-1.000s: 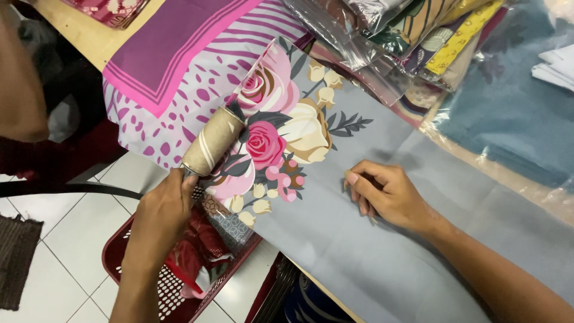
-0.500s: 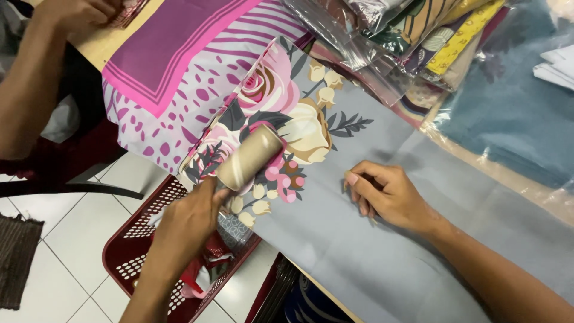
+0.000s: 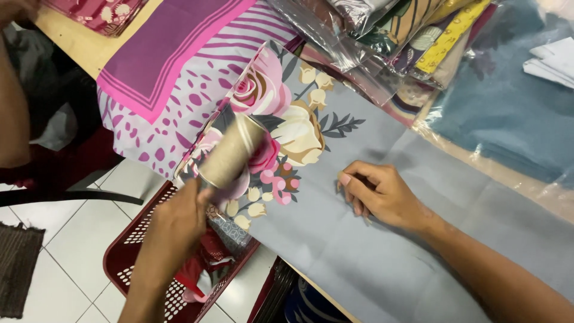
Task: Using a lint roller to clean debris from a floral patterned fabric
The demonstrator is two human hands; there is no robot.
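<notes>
A lint roller on the flowered end of a grey cloth, with the other hand pressing the cloth flat.

The left hand is clenched around the handle of the lint roller, whose long axis runs diagonally up and to the right, away from the grip, over the rose print. The grey cloth lies across the bench, with its flowered end hanging above a red basket. The right hand rests on the plain grey part, fingers curled and grasping nothing, well apart from the roller on its right side.
</notes>
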